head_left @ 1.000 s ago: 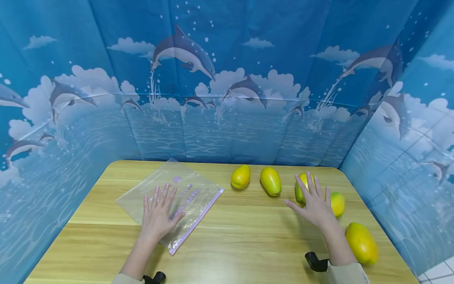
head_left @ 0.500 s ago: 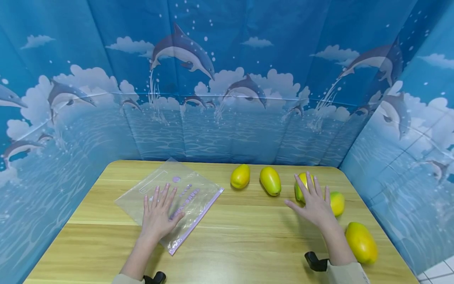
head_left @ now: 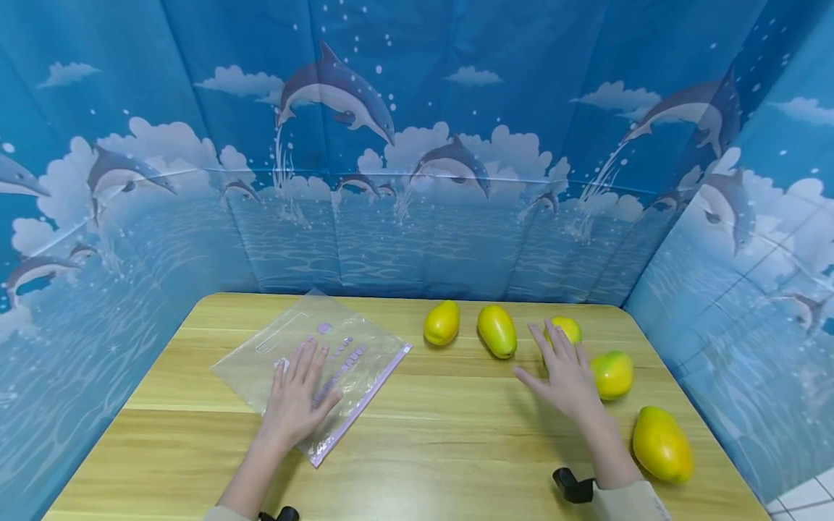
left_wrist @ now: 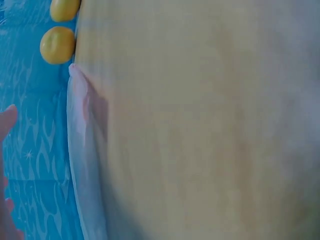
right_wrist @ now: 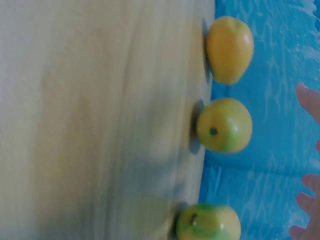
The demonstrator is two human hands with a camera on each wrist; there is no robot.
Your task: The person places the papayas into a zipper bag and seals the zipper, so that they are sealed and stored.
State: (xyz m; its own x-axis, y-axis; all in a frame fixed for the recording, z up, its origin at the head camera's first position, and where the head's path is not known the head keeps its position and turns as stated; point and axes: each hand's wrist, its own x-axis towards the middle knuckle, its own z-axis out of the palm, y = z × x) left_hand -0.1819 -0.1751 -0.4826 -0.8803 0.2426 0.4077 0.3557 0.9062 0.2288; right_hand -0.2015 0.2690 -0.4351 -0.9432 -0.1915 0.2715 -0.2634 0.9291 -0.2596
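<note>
Five glossy yellow-green fruits (head_left: pixel 497 331), one clear purple-edged bag (head_left: pixel 348 365), left hand (head_left: pixel 295 398) and right hand (head_left: pixel 565 378), fingers (head_left: pixel 316 370) spread, empty

On the desk (right_wrist: pixel 75 100): one fruit (right_wrist: pixel 230 50) at half past one, a second fruit (right_wrist: pixel 225 125) at three, a greener fruit (right_wrist: pixel 209 223) at five. My fingers (right_wrist: pixel 306 202) show around three and four, against the curtain (right_wrist: pixel 270 150).

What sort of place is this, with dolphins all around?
Probably a small curtained-off corner set up for work at a table. A dolphin-print curtain hangs behind and along both sides of a wooden table, and white tiles peek out at the lower right.
</note>
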